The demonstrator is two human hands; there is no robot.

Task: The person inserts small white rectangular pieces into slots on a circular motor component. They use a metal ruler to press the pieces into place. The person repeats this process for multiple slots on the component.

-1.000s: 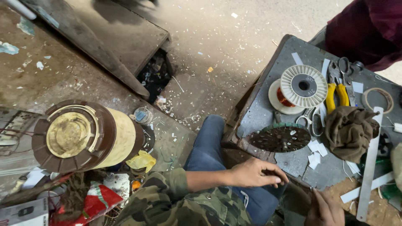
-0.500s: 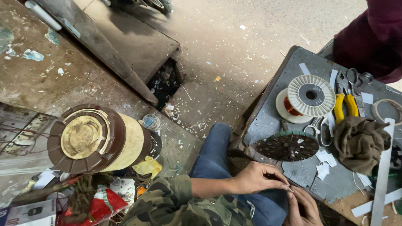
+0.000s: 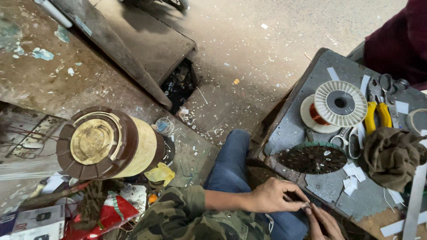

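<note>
My left hand (image 3: 275, 195), in a camouflage sleeve, reaches across my blue-jeaned lap. Its fingertips pinch a small grey piece (image 3: 305, 206). My right hand (image 3: 324, 222) comes up from the bottom edge and its fingers meet the same piece. Both hands hover just in front of the grey bench top (image 3: 289, 129). Nearest on the bench lies a dark round disc (image 3: 313, 159). What the small piece is cannot be made out.
On the bench are a white spool of copper wire (image 3: 338, 104), yellow-handled pliers (image 3: 378, 118), scissors (image 3: 351, 140), an olive rag (image 3: 391, 155) and white paper slips (image 3: 353, 178). A person in maroon (image 3: 400, 40) stands top right. A large brown and cream reel (image 3: 106, 142) lies left among litter.
My right hand has moved left to meet my left hand, which dropped slightly. The view has shifted a little down and left.
</note>
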